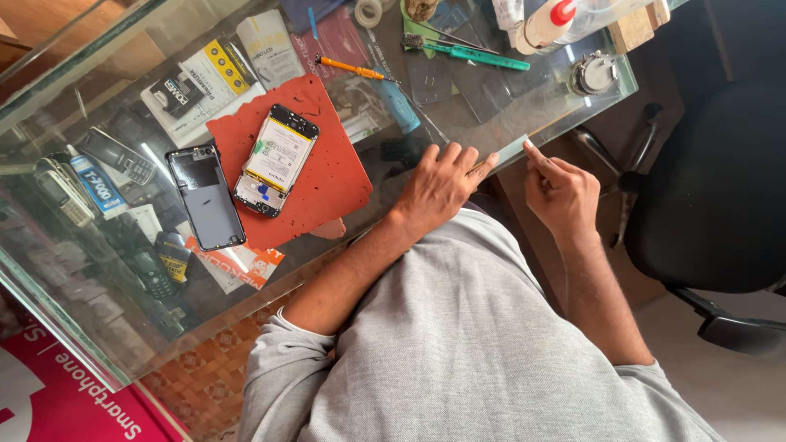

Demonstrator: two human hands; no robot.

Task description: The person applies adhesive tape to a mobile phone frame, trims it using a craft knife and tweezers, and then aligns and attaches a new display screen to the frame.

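My left hand (438, 187) rests at the near edge of the glass table (98, 98), and its fingertips pinch one end of a thin pale strip (509, 151). My right hand (561, 192) is just off the table edge, with its index fingertip touching the strip's other end. Left of my hands lies a red work mat (332, 184) with an opened smartphone (277, 160) on it, battery and inner parts exposed. A dark phone rear panel (205, 196) lies beside the mat.
An orange screwdriver (352, 69), a green-handled tool (479, 56), a blue-handled tool (399, 106), a tape roll (368, 11) and a white bottle with a red cap (550, 22) sit further back. A glue tube (94, 182) lies at the left. A black office chair (712, 188) stands to the right.
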